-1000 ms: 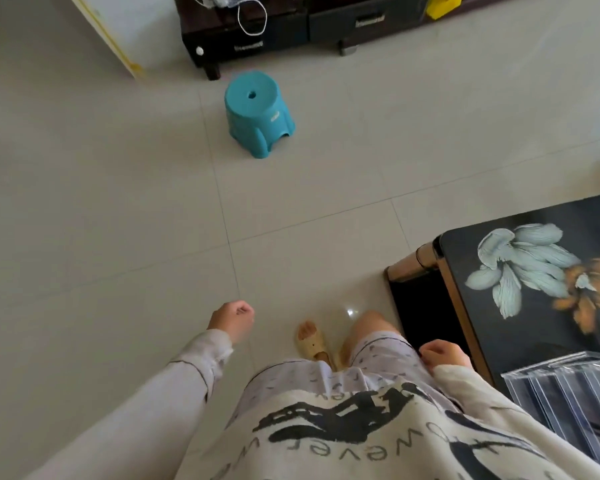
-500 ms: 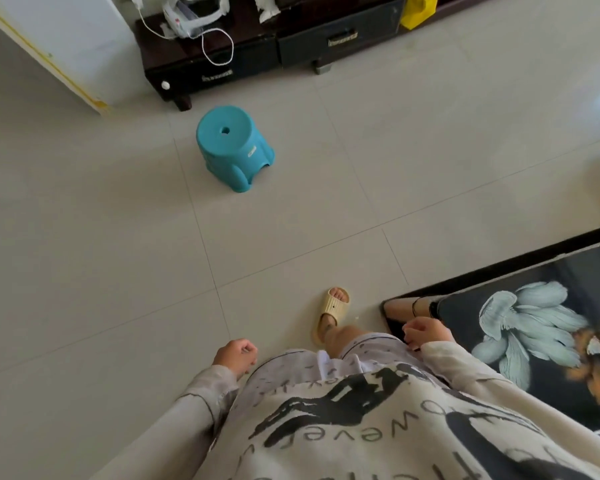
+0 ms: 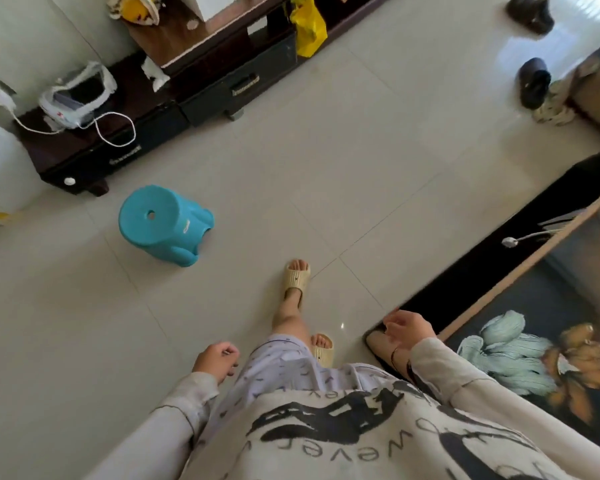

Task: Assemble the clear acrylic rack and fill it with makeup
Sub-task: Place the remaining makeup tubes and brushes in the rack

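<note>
my left grip (image 3: 215, 358) is hanging loosely curled, empty; my right grip (image 3: 409, 329), slack and empty, is hovering at the tabletop (image 3: 568, 299) corner.

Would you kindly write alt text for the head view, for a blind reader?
A person stands on pale floor tiles, both hands empty: left hand loosely curled, right hand by the corner of a dark floral table. A teal stool stands ahead.
</note>
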`<state>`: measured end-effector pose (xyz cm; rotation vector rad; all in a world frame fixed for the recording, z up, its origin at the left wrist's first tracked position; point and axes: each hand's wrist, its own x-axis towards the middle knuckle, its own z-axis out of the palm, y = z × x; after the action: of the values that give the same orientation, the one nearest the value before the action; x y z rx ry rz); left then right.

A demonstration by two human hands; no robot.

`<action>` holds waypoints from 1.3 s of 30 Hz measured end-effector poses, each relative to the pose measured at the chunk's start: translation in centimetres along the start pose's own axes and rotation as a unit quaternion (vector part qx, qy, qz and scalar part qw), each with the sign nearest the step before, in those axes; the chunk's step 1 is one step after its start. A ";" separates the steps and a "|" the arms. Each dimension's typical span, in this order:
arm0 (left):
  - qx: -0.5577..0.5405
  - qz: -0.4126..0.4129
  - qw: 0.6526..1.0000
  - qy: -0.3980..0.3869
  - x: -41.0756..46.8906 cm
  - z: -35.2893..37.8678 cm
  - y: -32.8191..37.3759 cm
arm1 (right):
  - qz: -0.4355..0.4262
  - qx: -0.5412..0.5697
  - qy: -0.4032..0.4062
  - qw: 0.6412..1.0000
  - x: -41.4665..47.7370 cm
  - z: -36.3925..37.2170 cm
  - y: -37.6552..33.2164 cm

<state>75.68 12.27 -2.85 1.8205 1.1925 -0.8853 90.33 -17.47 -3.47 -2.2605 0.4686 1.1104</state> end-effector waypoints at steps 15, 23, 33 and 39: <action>0.184 0.204 0.960 -0.061 11.8 -8.1 33.1 | 0.188 0.224 0.108 0.950 3.3 -2.4 -4.5; 0.246 0.231 0.933 -0.123 12.5 -3.8 42.5 | 0.236 0.310 0.112 0.914 6.7 -6.2 -5.9; 0.453 0.182 0.865 -0.116 12.4 0.8 51.7 | 0.185 0.342 0.125 0.913 15.7 -21.4 -7.2; 0.369 0.199 0.903 -0.088 12.3 4.4 59.7 | 0.174 0.343 0.122 0.915 18.9 -29.0 -7.6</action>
<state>134.99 -2.39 -1.92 2.3853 0.3313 -1.3255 123.06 -30.95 -1.79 -1.7146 1.1935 0.6567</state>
